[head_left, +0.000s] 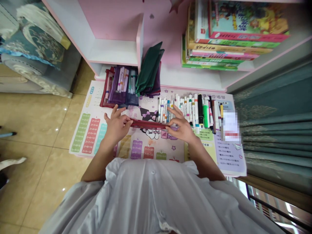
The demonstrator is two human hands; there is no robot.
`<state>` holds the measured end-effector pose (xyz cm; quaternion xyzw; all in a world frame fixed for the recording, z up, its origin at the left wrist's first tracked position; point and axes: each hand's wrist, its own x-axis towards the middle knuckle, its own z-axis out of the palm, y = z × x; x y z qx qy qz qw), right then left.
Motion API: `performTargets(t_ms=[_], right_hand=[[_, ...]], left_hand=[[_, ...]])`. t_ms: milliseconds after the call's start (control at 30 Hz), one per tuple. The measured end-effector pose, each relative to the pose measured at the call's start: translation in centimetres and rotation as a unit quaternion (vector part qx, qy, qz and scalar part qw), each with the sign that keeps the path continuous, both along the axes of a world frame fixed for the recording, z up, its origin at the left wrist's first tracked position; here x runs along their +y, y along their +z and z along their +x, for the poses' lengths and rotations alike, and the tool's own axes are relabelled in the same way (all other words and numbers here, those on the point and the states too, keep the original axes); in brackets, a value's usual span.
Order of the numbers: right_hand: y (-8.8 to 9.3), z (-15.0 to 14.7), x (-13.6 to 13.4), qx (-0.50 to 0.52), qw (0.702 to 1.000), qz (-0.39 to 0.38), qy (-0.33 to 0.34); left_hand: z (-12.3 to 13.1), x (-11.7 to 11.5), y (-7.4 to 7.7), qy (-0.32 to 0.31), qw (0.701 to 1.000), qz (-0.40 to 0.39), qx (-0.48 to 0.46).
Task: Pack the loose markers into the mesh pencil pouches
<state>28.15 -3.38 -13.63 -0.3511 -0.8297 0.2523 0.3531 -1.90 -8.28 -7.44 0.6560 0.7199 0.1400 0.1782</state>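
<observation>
A narrow red zippered pouch [148, 124] is stretched level above the desk, seen nearly edge-on. My left hand [117, 123] pinches its left end between thumb and finger, the other fingers raised. At the opposite end, my right hand [181, 126] pinches the corner in the same way. Just beyond my right hand lies a row of markers [186, 109] in many colours. Past my left hand, purple mesh pouches [115, 87] with pens on them rest beside a red pouch [103, 94]. Green mesh pouches [149, 70] lean against the shelf divider.
The desk mat [85, 130] is printed with multiplication tables and cartoon figures. Stacked books [231, 48] fill the right shelf. A pixelated white item [231, 125] lies at the mat's right side, near a teal curtain [273, 107]. Tiled floor [44, 130] shows at left.
</observation>
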Motion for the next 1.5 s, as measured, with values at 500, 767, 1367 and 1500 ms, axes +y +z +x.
performTargets(t_ms=[500,767,1367,1500], right_hand=[[0.0,0.0,0.1,-0.005,1.000,-0.007,-0.004],[0.1,0.0,0.0,-0.011,1.000,-0.010,-0.005],[0.2,0.1,0.0,-0.007,1.000,-0.013,-0.001],[0.2,0.1,0.0,-0.012,1.000,-0.013,-0.004]], left_hand=[[-0.6,-0.3,0.4,0.031,0.999,0.011,-0.012],[-0.8,-0.4,0.4,0.044,0.999,0.010,-0.012],[-1.6,-0.7,0.5,0.078,0.996,0.028,-0.015],[-1.9,-0.7,0.4,0.076,0.997,0.031,-0.013]])
